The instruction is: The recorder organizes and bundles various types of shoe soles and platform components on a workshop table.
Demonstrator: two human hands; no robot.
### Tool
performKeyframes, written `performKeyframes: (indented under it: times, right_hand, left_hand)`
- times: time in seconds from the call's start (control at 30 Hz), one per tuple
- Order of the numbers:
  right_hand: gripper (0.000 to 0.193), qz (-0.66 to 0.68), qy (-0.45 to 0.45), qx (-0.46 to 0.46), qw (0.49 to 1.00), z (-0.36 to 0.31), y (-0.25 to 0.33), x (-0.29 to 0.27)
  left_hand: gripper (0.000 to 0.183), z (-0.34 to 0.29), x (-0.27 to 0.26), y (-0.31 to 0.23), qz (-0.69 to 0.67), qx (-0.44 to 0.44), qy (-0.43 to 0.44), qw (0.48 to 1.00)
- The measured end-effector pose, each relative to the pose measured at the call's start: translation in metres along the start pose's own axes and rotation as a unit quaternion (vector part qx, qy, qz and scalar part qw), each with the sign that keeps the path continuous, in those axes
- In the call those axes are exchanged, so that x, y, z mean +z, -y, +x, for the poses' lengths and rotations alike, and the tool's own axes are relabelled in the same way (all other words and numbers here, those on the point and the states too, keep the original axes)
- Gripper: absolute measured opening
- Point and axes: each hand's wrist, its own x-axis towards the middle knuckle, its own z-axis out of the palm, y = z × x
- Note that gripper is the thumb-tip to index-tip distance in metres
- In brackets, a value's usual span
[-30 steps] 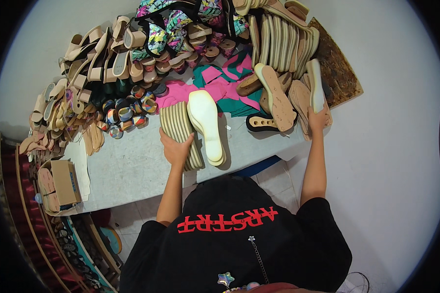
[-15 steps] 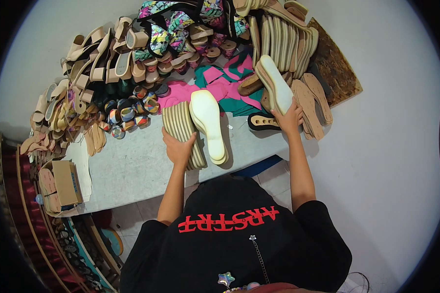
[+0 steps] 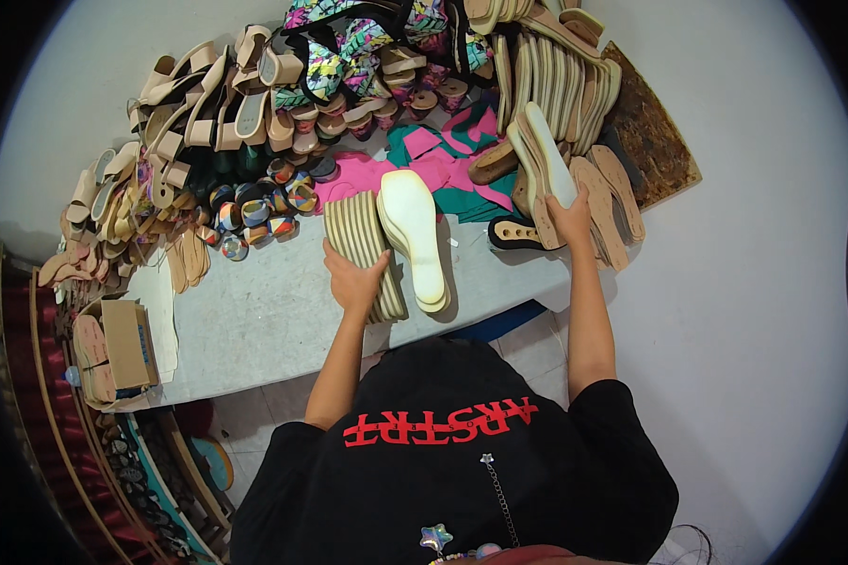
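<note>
My left hand (image 3: 356,281) grips a row of cream-and-tan striped shoe soles (image 3: 356,231) standing on edge, thumb on one side and fingers on the other. Right beside that row, a pair of wedge soles (image 3: 412,221) lies stacked with a pale, smooth face up. Farther right, my right hand (image 3: 572,218) is closed on the heel end of a wedge sole (image 3: 548,149), which tilts so its layered edge shows. A black-edged sole with holes (image 3: 511,233) lies to the left of that hand. Flat tan insoles (image 3: 597,212) lie to its right.
Pink and green fabric pieces (image 3: 433,169) lie behind the soles on the grey table (image 3: 254,315). Heaped sandals (image 3: 245,108) fill the far left, and more wedge soles (image 3: 556,89) stand at the back right. A cardboard box (image 3: 128,344) sits at the left end, a brown board (image 3: 655,141) at the right.
The wedge sole in my right hand has turned and shifted slightly right, showing more of its layered edge. My left hand stays on the row of soles. The whole view has shifted a little.
</note>
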Motion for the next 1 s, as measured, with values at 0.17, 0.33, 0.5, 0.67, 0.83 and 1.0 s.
performKeyframes:
  times: [0.17,0.33,0.5,0.67,0.83,1.0]
  right_hand:
    - [0.086,-0.030,0.019,-0.020,0.999,-0.011,0.018,-0.014]
    - [0.095,-0.069,0.036,-0.048,0.996,-0.015,0.008,-0.013]
    - [0.099,-0.104,0.004,0.061,0.993,-0.020,0.009,-0.014]
    - [0.096,0.006,-0.062,-0.047,0.997,-0.025,0.001,-0.022]
    - [0.091,0.215,-0.115,-0.080,0.967,-0.031,0.005,-0.023]
    - [0.069,0.596,-0.115,0.013,0.794,-0.023,0.028,-0.029]
  left_hand:
    - [0.107,0.000,0.001,0.003,0.006,-0.004,-0.007,1.000]
    - [0.107,0.000,0.003,0.004,0.011,0.000,-0.007,1.000]
    - [0.107,0.001,0.002,0.003,0.018,0.003,-0.007,1.000]
    - [0.107,0.001,0.001,0.003,0.015,0.007,-0.009,1.000]
    - [0.107,0.001,0.001,0.004,0.013,0.015,-0.015,1.000]
    - [0.107,0.002,0.001,0.001,0.025,0.006,-0.006,1.000]
